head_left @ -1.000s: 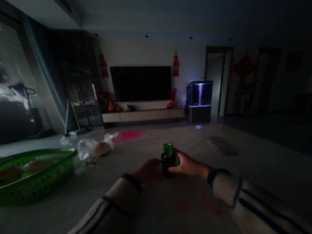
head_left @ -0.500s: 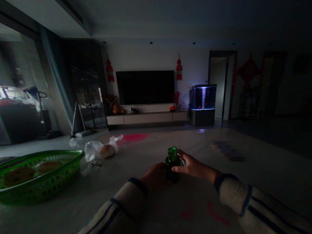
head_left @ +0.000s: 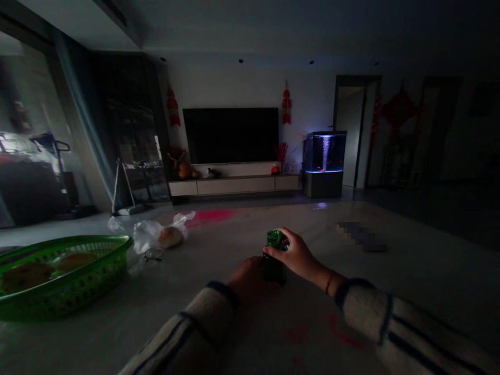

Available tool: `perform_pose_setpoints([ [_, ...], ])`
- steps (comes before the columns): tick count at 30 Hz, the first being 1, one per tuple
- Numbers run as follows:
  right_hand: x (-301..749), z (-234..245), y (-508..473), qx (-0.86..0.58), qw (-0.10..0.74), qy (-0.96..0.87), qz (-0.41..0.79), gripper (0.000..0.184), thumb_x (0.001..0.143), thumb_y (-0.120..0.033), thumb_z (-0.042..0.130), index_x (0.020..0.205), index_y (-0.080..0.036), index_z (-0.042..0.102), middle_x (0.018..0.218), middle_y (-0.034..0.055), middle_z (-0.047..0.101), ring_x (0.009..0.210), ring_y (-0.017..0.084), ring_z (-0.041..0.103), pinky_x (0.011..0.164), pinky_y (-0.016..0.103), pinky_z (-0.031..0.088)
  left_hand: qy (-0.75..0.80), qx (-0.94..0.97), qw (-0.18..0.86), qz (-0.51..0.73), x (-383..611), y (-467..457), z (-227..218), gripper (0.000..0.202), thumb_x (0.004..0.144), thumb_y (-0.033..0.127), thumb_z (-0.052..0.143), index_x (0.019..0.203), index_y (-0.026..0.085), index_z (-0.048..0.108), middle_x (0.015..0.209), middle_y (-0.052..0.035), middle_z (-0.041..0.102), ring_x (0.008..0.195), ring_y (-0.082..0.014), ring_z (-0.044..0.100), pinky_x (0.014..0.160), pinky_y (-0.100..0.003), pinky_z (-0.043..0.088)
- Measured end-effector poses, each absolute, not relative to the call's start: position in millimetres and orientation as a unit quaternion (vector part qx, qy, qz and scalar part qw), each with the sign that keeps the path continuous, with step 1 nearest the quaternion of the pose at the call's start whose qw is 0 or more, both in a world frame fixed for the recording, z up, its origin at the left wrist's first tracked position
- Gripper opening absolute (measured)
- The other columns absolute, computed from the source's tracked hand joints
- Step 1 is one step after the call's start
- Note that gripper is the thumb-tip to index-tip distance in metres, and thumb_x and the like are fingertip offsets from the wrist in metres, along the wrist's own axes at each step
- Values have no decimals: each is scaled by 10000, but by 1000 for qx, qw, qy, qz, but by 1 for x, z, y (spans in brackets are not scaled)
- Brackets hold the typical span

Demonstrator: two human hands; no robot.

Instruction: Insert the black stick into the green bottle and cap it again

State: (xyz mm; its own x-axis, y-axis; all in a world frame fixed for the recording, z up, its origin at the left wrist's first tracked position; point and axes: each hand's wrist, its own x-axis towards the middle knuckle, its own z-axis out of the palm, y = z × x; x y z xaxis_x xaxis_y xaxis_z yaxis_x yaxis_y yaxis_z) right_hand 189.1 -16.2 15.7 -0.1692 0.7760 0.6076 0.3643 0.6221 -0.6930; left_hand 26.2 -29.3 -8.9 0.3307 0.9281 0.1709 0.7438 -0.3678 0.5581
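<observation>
Green, glassy-looking and dark toward its base, a bottle [head_left: 274, 268] stands roughly upright between the person's two hands, near the middle of the pale tabletop [head_left: 219, 250]. The right hand [head_left: 297, 252] is clamped on its upper part, thumb across the near side and fingers curled over the top, where the green catches some light. The left hand [head_left: 250, 276] lies against the lower body from the other side; in the gloom I cannot tell how far its fingers close around it, nor whether the base touches the surface. Both arms come in from the near edge in light knitted sleeves [head_left: 363, 312] with dark stripes and cuffs, and a thin red bracelet [head_left: 329, 282] circles the right wrist. Well apart to the left sits a green plastic basket [head_left: 78, 297] with perforated walls, holding brownish rounded items [head_left: 29, 276]. Between basket and bottle, a bread roll [head_left: 170, 237] lies beside a crumpled clear bag [head_left: 146, 237], with thin-framed glasses [head_left: 152, 255] just in front. Pink patches [head_left: 211, 217] mark the far part of the surface. To the right lies a flat, pixelated object [head_left: 361, 237]. Beyond, a black television [head_left: 230, 135] hangs above a low cabinet [head_left: 234, 185], near a lit fish tank [head_left: 324, 153].
</observation>
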Motion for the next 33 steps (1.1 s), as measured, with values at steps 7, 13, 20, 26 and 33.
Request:
perform_pose_setpoints([
  [7, 194, 19, -16, -361, 504, -750, 231, 461, 628, -441, 676, 983, -164, 576, 914, 64, 640, 784, 160, 580, 716, 301, 456, 554, 780, 192, 217, 31, -40, 4, 530, 517, 457, 698, 965, 189, 604, 943, -51, 640, 844, -236, 598, 707, -321, 474],
  [13, 198, 17, -11, -332, 503, -752, 268, 482, 620, -413, 692, 1016, -180, 543, 977, 63, 623, 842, 156, 583, 710, 284, 456, 558, 774, 209, 212, 31, -39, 4, 571, 502, 462, 703, 980, 170, 595, 955, -60, 639, 862, -239, 593, 723, -326, 468],
  [20, 201, 17, -9, -331, 496, -758, 262, 434, 627, -403, 688, 963, -183, 521, 893, 36, 621, 805, 143, 584, 678, 267, 458, 554, 768, 221, 233, 29, -37, 3, 579, 477, 477, 713, 973, 201, 599, 941, -47, 633, 856, -249, 589, 715, -337, 463],
  [26, 203, 18, -9, -331, 491, -764, 259, 445, 627, -404, 688, 981, -179, 540, 908, 47, 619, 818, 150, 582, 672, 269, 460, 537, 778, 216, 246, 28, -31, -3, 569, 460, 480, 725, 941, 203, 601, 911, -47, 642, 838, -247, 593, 693, -328, 451],
  [33, 207, 24, -13, -332, 476, -769, 268, 515, 626, -393, 693, 1056, -147, 557, 969, 79, 610, 846, 160, 576, 691, 283, 482, 541, 779, 209, 240, 27, -30, -5, 625, 464, 495, 724, 996, 194, 589, 973, -66, 635, 892, -261, 587, 739, -336, 454],
])
